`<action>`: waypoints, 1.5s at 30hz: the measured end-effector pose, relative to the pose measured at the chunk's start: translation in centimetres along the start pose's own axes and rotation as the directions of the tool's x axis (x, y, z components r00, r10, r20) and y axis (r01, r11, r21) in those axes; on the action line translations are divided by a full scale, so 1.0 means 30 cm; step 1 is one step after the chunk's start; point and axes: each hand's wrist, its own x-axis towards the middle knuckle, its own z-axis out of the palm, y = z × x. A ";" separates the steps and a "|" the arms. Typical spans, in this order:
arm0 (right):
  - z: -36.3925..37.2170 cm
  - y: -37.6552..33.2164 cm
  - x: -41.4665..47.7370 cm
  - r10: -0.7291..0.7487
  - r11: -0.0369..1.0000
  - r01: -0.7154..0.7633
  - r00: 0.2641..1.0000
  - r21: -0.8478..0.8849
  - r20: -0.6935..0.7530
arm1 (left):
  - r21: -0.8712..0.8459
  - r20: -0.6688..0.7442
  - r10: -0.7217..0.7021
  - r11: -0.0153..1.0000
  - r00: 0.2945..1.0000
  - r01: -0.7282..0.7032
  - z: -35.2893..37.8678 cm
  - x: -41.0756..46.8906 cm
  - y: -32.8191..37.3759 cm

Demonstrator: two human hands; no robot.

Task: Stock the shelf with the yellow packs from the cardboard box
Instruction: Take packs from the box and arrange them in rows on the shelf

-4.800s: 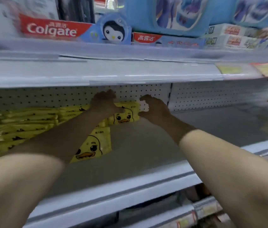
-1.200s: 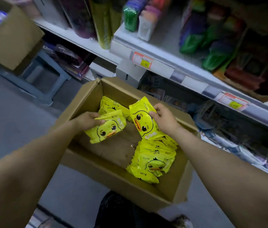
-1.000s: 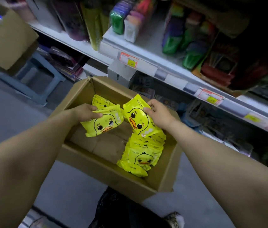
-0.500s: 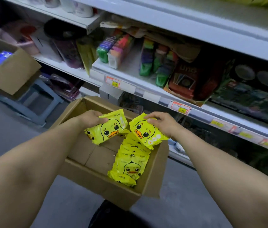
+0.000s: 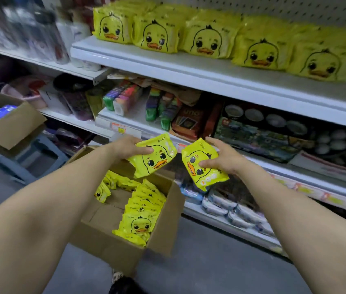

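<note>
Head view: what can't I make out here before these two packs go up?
Head view only:
- Cardboard box: the left forearm covers its left side, and the overlapping packs inside cannot be counted.
- Top shelf: free space is cut off by the right and upper edges.
- Bottles, upper left: blurred, labels unreadable.
- Left hand: fingers hidden behind its yellow pack; right hand likewise.
</note>
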 end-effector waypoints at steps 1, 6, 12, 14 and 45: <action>-0.055 0.002 -0.044 0.005 1.000 -0.005 1.000 -0.007 -0.014 | 0.008 0.009 0.019 1.000 1.000 -0.019 0.027 -0.020 0.044; -0.325 0.016 -0.263 0.036 0.997 -0.041 0.997 -0.072 -0.069 | 0.106 0.052 0.101 0.989 0.994 -0.106 0.184 -0.090 0.262; -0.621 -0.012 -0.486 0.036 0.977 -0.080 0.976 -0.199 -0.214 | 0.091 0.113 0.199 0.974 0.973 -0.210 0.345 -0.140 0.564; -0.711 -0.023 -0.549 0.019 0.969 -0.079 0.968 -0.234 -0.251 | 0.111 0.137 0.233 0.962 0.963 -0.249 0.382 -0.148 0.672; -1.644 0.166 -0.586 -0.178 0.743 -0.225 0.842 -0.631 -0.509 | 0.545 0.301 0.667 0.466 0.682 -0.697 0.942 0.432 1.911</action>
